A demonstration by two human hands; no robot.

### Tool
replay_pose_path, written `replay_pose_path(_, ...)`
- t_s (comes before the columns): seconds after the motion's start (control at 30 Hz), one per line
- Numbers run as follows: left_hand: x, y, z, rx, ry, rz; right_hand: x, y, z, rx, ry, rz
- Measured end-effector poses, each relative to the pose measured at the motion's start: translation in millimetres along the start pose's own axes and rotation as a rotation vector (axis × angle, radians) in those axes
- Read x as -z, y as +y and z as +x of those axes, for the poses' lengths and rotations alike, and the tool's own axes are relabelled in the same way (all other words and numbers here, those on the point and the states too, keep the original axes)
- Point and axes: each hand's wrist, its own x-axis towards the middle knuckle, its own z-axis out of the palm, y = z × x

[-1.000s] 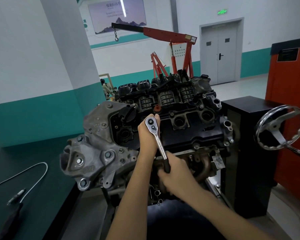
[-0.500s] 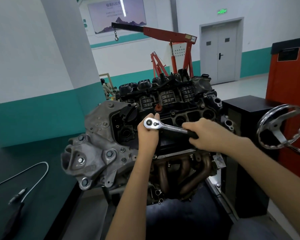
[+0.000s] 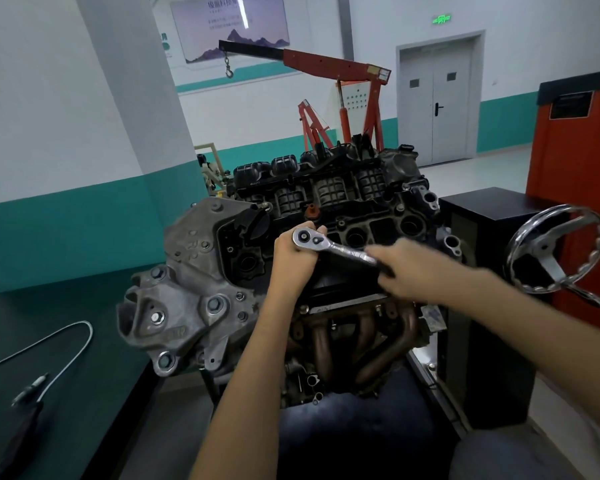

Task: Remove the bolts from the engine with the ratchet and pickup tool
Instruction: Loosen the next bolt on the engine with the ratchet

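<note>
1. Ratchet [image 3: 329, 245]: the head sits on the engine [image 3: 329, 195] top cover, toward its left end and near the front edge, with the handle pointing right. The bolt beneath is hidden.
2. Left hand [image 3: 293, 259]: curled around the ratchet head, steadying it. Risk: if the socket rides off the bolt, the knuckles strike the cover.
3. Right hand [image 3: 407, 271]: blurred, apparently wrapped round the black handle. Risk: a slanted pull tips the socket and rounds the bolt head.
4. Pickup tool [image 3: 68, 344]: lies on the dark worktop [image 3: 111, 375], inward of its right edge, well apart from both hands. Risk: a freed bolt drops into an engine recess.
</note>
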Motion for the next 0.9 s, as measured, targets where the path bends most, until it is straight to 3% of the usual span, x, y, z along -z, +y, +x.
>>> replay_pose_path(0.1, -3, 1, -2, -0.025, 0.028, -0.06, 37, 17, 24, 0.088, 0.02, -0.27)
replay_pose_path(0.2, -5, 0, -6, -0.019, 0.122, -0.124, 29, 6, 22, 0.071, 0.094, -0.257)
replay_pose_path(0.33, -14, 0, -7, 0.041, 0.268, -0.173, -31, -36, -15, -0.132, 0.218, 0.098)
replay_pose_path(0.47, -19, 6, -6, 0.011, 0.276, -0.247, -85, -92, -25, -0.251, 0.258, 0.621)
replay_pose_path(0.53, -15, 4, -8, -0.016, 0.244, -0.158, -93, -101, -21, -0.228, 0.257, 0.659)
replay_pose_path(0.7, 2, -1, -5, -0.013, 0.067, -0.032, -49, -45, -16, -0.075, 0.129, 0.34)
replay_pose_path(0.8, 2, 0, 0, -0.011, 0.002, 0.039, 2, -4, 0, 0.029, 0.025, -0.022)
replay_pose_path(0.9, -2, 3, -1, -0.047, 0.005, 0.027, 30, 11, 16, 0.097, 0.044, -0.241)
